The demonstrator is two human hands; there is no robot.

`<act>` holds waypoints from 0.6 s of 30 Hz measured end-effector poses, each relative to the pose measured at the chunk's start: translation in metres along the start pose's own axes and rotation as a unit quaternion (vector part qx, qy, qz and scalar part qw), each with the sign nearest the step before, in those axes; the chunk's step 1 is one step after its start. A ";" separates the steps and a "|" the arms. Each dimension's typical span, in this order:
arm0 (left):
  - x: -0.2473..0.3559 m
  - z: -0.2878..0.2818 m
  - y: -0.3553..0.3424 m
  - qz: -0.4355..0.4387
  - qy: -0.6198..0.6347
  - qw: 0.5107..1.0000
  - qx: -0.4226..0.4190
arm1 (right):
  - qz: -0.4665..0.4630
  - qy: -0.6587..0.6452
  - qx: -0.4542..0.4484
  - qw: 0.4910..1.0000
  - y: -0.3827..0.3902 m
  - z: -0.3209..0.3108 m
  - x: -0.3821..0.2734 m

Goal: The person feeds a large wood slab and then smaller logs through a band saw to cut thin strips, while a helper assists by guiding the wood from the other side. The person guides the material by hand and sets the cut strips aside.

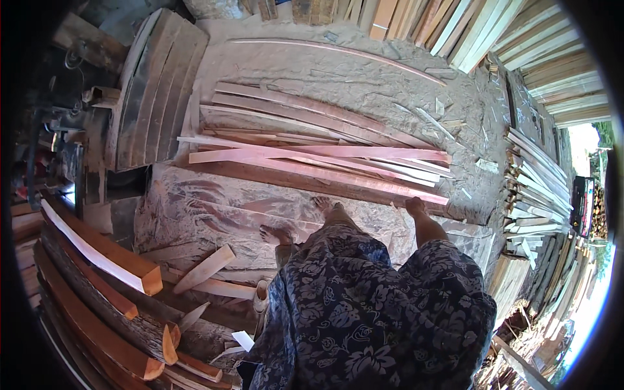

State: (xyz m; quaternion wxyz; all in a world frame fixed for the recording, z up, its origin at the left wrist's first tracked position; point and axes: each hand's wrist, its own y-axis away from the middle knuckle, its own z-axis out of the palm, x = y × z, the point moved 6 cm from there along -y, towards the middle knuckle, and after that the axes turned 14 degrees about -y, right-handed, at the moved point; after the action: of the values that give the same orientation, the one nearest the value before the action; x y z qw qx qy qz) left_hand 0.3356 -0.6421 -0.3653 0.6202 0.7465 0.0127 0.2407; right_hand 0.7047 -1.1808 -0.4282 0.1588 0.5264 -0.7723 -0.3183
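Near-left of the batten pile (364,152), thick beams (110,244) crowd the approach. Right hand (416,207) by pile's near edge, rightward; fingers' grip untellable, left hand indistinct. Battens probably light, whippy, splintery: hold mid-length, freeing crossed pieces; beyond pile, thin strip (338,48), then stacked planks (484,39).

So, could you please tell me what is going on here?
A person in a dark floral shirt stands over a pile of long boards on the dusty ground. The right hand is at the pile's near edge, toward its right end; whether it grips a board is unclear. Thick beams lie at lower left, more planks at upper right.
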 end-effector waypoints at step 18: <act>0.071 -0.119 -0.053 0.161 0.220 0.953 0.130 | -0.537 -0.145 -0.217 0.802 0.163 0.109 -0.677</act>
State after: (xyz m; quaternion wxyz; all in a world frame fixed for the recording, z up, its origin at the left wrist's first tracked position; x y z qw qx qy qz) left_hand 0.3689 -0.4980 -0.3768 0.4525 0.7415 0.0602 0.4917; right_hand 0.7928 -0.4863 -0.3413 -0.0418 0.7563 -0.2909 -0.5845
